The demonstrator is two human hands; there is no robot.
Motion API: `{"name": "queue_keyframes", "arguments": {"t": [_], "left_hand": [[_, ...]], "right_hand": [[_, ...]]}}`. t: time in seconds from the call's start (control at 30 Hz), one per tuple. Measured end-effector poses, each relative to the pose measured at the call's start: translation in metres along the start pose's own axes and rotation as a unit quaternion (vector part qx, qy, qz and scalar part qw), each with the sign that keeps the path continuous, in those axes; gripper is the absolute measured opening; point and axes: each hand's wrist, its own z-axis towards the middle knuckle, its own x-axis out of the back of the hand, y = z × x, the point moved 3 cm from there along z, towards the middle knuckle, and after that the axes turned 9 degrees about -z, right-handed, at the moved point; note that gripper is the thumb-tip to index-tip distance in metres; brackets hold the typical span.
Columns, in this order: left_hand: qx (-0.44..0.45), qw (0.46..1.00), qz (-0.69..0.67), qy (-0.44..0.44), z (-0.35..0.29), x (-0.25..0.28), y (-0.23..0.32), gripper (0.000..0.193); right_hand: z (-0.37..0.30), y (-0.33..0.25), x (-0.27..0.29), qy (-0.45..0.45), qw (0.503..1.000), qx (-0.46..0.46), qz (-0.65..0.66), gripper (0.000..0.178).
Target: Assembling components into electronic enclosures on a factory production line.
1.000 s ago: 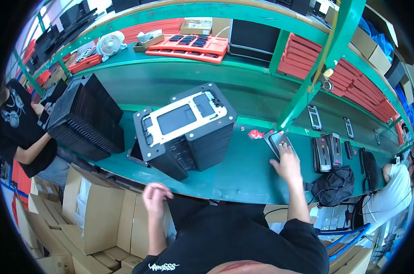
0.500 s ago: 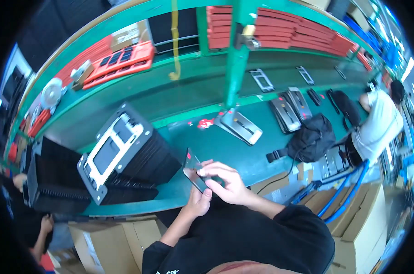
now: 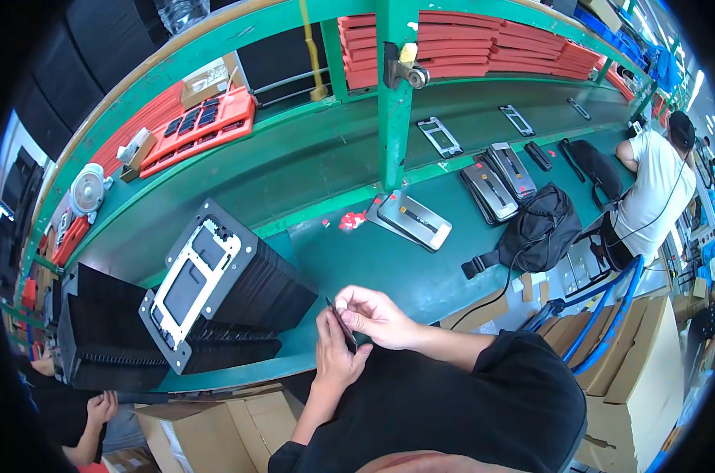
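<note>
A thin, dark, phone-sized panel is held up above the near edge of the green bench, turned almost edge-on. My left hand closes round its lower left side. With thumb and fingers closed, my right hand pinches at its upper right side; any small piece there is hidden. Beyond my hands lie two overlapping grey panels with red tabs, beside a patch of red scraps. Left of my hands, a silver phone frame sits in the top tray of a black stack.
More grey panels lie stacked at the right, near a black bag. A green post rises behind the bench, before a conveyor carrying frames. Another black tray stack stands left. A co-worker sits far right; cardboard boxes stand below.
The panel has turned from showing its glossy face to nearly edge-on. My left fingers have come up along its side, and my right hand has shifted to its upper edge.
</note>
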Motion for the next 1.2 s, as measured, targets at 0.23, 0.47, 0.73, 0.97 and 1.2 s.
{"name": "queue_keyframes", "arguments": {"t": [0.23, 0.47, 0.73, 0.97, 1.2], "left_hand": [[0.228, 0.852, -0.469, -0.04, 0.0, 0.007, -0.001, 0.1], [0.237, 0.751, -0.617, -0.004, 0.006, 0.022, 0.013, 0.098], [0.177, 0.805, -0.566, 0.005, 0.001, 0.076, 0.027, 0.095], [0.053, 0.925, -0.332, 0.178, 0.054, 0.181, 0.119, 0.092], [0.088, 0.969, 0.06, 0.221, 0.093, 0.264, 0.126, 0.076]], "right_hand": [[0.061, -0.036, 0.051, -0.032, 0.956, 0.06, -0.285, 0.015], [0.124, -0.003, 0.138, 0.168, 0.613, 0.164, -0.754, 0.011], [0.073, -0.088, -0.019, -0.307, 0.924, -0.031, -0.225, 0.027], [0.101, -0.136, -0.058, -0.519, 0.78, 0.189, -0.294, 0.028], [0.143, -0.13, -0.026, -0.1, 0.897, 0.299, -0.31, 0.039]]}}
